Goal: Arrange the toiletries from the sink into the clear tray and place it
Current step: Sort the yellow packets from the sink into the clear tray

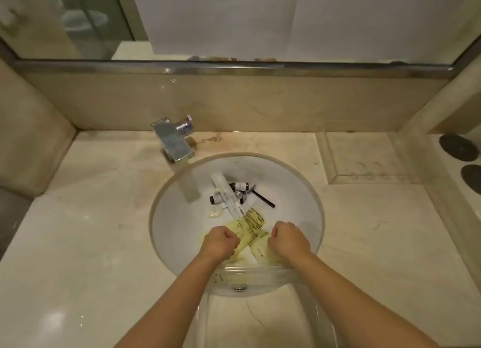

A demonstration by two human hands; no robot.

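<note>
A person leans over a round sink (pixel 161 217) set in a marble counter (pixel 78 230), both hands down in the basin among scattered hotel toiletries. The left hand (pixel 220 241) and right hand (pixel 289 239) are curled into fists above a heap of yellow packets (pixel 256 225); whether either grips a packet cannot be told from here. The clear tray (pixel 260 271) sits at the sink's near edge, under the forearms, its long axis running left to right and its open side up. Farther in lie dark small bottles (pixel 240 185), a wrapped toothbrush (pixel 226 194) angled from upper left to lower right, a black comb (pixel 264 199) slanting the same way, and a small white soap (pixel 214 212). The risk, as it looks: the tray perches half over the basin and could tip in if a forearm nudges it, and slick packets could slide toward the drain (pixel 238 287). A second clear tray (pixel 330 163) stands well apart at right, by the faucet (pixel 174 142) side wall.
</note>
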